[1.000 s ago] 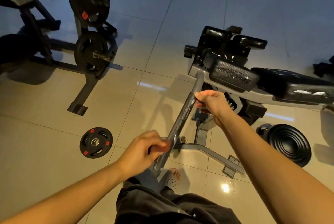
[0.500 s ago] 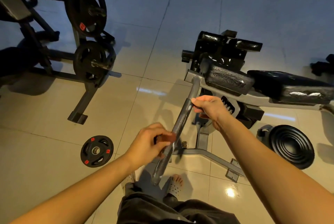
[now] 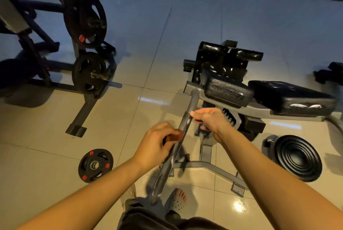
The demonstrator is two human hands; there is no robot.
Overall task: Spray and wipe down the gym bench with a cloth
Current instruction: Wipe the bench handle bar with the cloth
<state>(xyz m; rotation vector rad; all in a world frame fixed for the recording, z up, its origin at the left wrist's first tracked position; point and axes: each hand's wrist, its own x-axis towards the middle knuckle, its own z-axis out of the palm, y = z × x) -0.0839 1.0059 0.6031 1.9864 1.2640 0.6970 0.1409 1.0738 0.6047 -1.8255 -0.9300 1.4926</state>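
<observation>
Gym bench [image 3: 289, 96], one, stands on tiled floor at right, its grey bar [image 3: 193, 100] slanting toward the person. A rack [image 3: 89, 105] carries two weight plates; one loose plate [image 3: 95, 165] lies on the floor, and a plate stack [image 3: 297, 157] sits beside the bench. The left hand [image 3: 157, 144] curls round the bar low, pressing a reddish-brown scrap [image 3: 174, 138] to it; the right hand [image 3: 209, 120] grips it higher.

The bench [image 3: 228, 88] pads are glossy black with a pebbled grain; its frame [image 3: 207, 166] is grey, its handle [image 3: 192, 103] dark grey. A reddish-brown scrap [image 3: 175, 138] on the handle may be cloth. Left of the bench, a black plate [image 3: 95, 165] bears red marks; right of it, a black disc [image 3: 297, 157] is ringed with ridges. Beneath the bench, the floor [image 3: 130, 118] is beige tile with dark seams.
</observation>
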